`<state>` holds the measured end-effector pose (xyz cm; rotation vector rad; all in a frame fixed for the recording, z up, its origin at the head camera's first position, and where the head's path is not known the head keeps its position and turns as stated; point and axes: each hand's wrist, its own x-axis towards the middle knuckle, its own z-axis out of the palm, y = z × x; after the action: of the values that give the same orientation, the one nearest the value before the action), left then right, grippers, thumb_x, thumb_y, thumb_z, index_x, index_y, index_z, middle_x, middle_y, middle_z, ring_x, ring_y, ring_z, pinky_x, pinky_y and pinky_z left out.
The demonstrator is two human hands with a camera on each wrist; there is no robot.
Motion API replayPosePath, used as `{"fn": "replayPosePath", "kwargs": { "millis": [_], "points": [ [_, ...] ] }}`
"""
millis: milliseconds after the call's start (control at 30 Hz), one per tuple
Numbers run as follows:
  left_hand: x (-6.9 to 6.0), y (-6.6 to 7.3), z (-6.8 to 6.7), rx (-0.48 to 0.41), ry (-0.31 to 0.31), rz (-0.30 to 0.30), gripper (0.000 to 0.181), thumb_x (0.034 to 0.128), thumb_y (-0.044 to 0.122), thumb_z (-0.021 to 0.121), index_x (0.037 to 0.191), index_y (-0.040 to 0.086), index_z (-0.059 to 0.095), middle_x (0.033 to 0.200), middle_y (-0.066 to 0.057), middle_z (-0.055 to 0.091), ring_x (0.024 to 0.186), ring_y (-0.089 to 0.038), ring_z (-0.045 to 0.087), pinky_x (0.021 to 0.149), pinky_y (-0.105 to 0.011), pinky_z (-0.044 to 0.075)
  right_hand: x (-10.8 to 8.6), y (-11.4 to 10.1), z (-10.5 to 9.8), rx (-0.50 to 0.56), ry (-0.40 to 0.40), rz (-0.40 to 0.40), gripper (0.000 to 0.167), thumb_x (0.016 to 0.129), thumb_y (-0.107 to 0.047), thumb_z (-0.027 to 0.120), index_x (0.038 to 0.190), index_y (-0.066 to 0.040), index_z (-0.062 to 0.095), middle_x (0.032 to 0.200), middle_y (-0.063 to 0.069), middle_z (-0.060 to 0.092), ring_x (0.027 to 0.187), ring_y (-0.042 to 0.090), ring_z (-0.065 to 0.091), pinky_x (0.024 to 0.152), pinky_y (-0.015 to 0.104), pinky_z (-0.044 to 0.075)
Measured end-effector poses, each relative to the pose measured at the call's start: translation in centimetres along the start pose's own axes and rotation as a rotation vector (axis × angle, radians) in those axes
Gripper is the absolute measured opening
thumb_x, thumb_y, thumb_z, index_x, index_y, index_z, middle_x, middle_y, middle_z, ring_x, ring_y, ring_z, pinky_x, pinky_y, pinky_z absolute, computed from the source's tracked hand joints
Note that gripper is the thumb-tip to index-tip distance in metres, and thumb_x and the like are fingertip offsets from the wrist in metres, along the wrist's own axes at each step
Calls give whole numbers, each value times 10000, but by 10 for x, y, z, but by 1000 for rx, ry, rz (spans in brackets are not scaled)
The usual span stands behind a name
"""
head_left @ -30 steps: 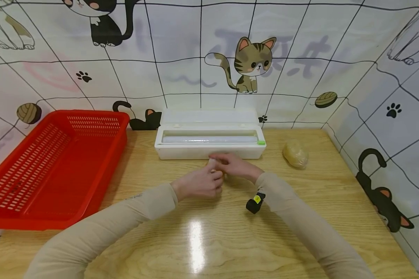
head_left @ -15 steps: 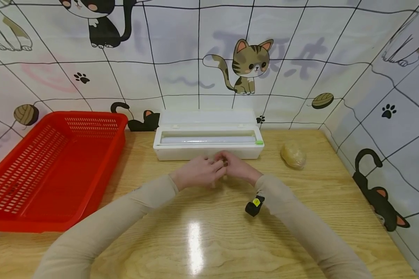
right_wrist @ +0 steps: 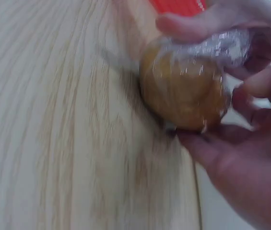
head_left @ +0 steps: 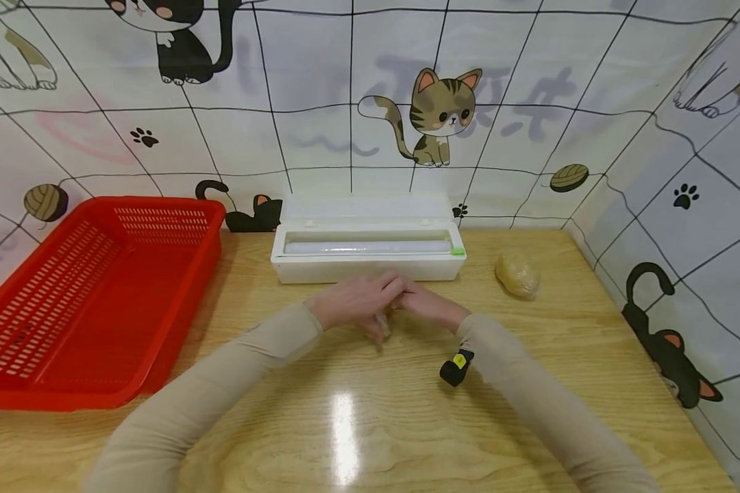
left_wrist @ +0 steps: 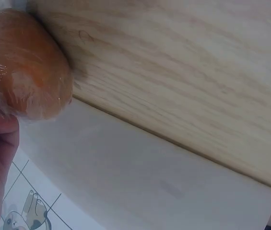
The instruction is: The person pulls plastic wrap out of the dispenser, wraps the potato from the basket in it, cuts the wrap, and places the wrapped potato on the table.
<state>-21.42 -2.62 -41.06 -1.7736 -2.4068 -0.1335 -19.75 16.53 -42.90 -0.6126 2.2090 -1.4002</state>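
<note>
Both hands meet in front of the white cling film dispenser. Between them is a rounded orange-brown thing wrapped in clear film, just over the tabletop; what it is cannot be told through the wrap. My left hand pinches the film around it. My right hand holds its other side, thumb low against it and fingers curled by the gathered film. From the head view the hands hide most of the wrapped thing. The dispenser's lid stands up, showing a film roll.
A red perforated basket stands at the left. Another film-wrapped yellowish lump lies right of the dispenser. A black strap piece with a yellow mark hangs at the right wrist. Cat-printed sheeting borders the wooden table.
The fingers have shifted around the wrapped thing. The left hand has turned over it and moved slightly toward the right hand, and its fingers now point down. Basket, dispenser and other lump stay put.
</note>
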Motion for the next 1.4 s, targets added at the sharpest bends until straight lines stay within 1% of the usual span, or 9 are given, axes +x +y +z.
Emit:
{"fn": "replayPosePath", "kwargs": {
  "millis": [100,333,567,733,900,967,1100,1233,1400],
  "points": [
    [0,1,0,-74,-8,-47,832,583,588,823,1102,67,435,989,-48,437,642,-128,446,541,-232,438,-2,1,-3,71,-48,2,227,913,-113,453,1107,-4,500,1096,86,511,1006,200,462,879,326,381],
    [-2,-1,5,-196,34,-117,843,551,540,846,1072,56,392,985,-43,394,727,-134,474,619,-223,455,1,7,-1,2,-113,-104,339,912,-110,595,1204,32,499,1151,120,561,1094,242,520,973,378,408],
    [-11,-4,-1,-661,31,-264,811,622,218,914,1182,25,360,1059,-80,506,975,-180,553,871,-268,465,4,9,-1,-22,-90,-150,135,956,-72,521,1056,15,546,1068,95,589,1043,227,552,951,352,431],
    [-22,-13,-17,-790,-11,-276,585,782,-14,770,1220,-30,382,1050,-137,490,964,-235,508,840,-338,465,5,11,0,-34,-85,-174,59,947,-57,507,965,-27,555,961,55,583,935,200,536,859,330,451],
    [-27,-20,-24,-834,-66,-276,461,823,-45,721,1199,-1,457,1061,-135,558,902,-231,581,780,-308,509,6,12,6,-6,-91,-202,41,927,-24,537,954,4,548,956,51,575,930,180,535,837,300,453],
    [-29,-22,-24,-853,-81,-307,452,822,-38,727,1194,4,473,1077,-130,557,913,-230,591,797,-299,509,7,11,8,7,-97,-216,47,914,-7,538,947,26,533,944,62,561,924,189,531,828,303,452],
    [-36,-20,-27,-715,-3,-377,328,819,-56,718,1064,-5,506,961,-110,536,832,-218,556,747,-295,484,7,11,8,-8,-75,-198,49,888,-5,537,925,23,520,942,65,552,951,201,534,869,317,454],
    [-42,-5,-31,-538,89,-427,207,848,-12,700,844,46,501,744,-39,489,666,-165,465,603,-276,409,5,7,6,-34,-38,-150,41,894,-4,555,924,-8,527,969,67,564,1032,215,554,950,350,438],
    [-42,10,-16,-578,72,-471,181,889,81,693,791,70,542,694,14,523,617,-89,462,552,-218,405,7,5,5,-26,-33,-143,70,910,28,563,918,-16,509,981,102,555,1079,270,554,983,389,425]
  ]
}}
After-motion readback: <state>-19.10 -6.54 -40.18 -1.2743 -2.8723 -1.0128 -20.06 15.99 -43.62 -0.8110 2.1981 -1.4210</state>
